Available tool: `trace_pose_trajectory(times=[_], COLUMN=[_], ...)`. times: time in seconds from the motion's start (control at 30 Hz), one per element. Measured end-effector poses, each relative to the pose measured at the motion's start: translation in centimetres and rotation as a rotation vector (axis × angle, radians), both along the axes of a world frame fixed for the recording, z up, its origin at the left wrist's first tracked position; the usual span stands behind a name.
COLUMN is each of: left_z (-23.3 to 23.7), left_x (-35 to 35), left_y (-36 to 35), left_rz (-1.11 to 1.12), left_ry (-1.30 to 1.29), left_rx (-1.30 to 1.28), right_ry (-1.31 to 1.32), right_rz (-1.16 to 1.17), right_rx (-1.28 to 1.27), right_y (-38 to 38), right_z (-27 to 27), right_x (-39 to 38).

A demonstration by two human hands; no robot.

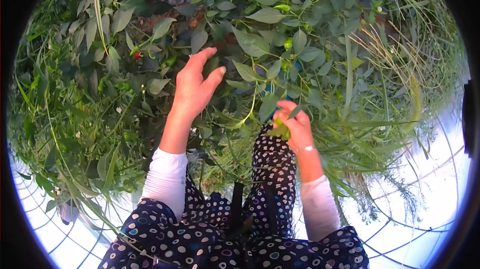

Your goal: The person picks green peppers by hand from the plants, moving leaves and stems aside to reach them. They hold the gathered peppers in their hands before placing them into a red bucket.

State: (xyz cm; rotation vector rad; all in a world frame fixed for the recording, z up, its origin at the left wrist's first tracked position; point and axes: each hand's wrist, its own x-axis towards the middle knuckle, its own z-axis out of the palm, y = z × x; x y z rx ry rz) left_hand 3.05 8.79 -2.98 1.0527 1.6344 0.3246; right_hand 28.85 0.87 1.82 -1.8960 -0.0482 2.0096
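The right hand [296,128] had its fingers curled around what looked like green peppers [281,130] just above the patterned trousers [274,169], while the left hand [194,88] hung with its fingers apart, near the leaves [250,43]. A loose grip could have let the peppers drop into the growth below, and a sharp tug could have snapped the pale stem [253,98] nearby. The curled fingers hid how many peppers there were, and leaves partly covered a blue thing [268,89] that was hard to make out.
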Motion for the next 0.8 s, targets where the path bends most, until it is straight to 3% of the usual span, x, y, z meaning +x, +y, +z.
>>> trace_pose_trajectory(times=[0.03,0.1,0.17,0.27,0.3,0.4,0.5,0.6,0.7,0.8], left_z=[-0.2,-0.1,0.4,0.6,0.5,0.2,0.1,0.1,0.1,0.2], left_x=[-0.2,-0.5,0.0,0.1,0.1,0.0,-0.2,-0.4,-0.3,-0.1], left_y=[-0.2,-0.3,0.2,0.3,0.2,0.1,0.0,0.1,-0.2,-0.3], left_rz=[-0.018,-0.017,0.027,0.003,0.003,0.016,0.064,0.091,-0.107,-0.132], left_ry=[0.016,0.018,-0.024,-0.039,-0.042,-0.044,-0.098,-0.161,-0.023,0.084], left_rx=[0.046,0.022,-0.046,-0.037,-0.037,-0.027,-0.073,-0.078,0.046,0.024], right_ry=[-0.191,-0.321,-0.293,-0.236,-0.17,-0.578,-0.169,0.156,0.329,0.32], right_rz=[-0.011,-0.163,-0.297,-0.284,-0.246,0.428,-0.178,-0.351,-0.535,-0.715], right_rx=[0.034,0.149,0.244,0.408,0.468,0.44,0.238,0.226,0.139,0.057], right_y=[-1.0,-0.6,1.6,4.0,5.4,7.1,9.6,9.3,7.2,4.6], right_z=[-3.4,-7.5,-9.0,-9.4,-8.9,-9.2,-6.0,-4.2,-2.1,-0.4], right_x=[-0.5,-1.9,-2.2,-2.0,-2.1,-1.2,-1.4,0.3,2.3,3.3])
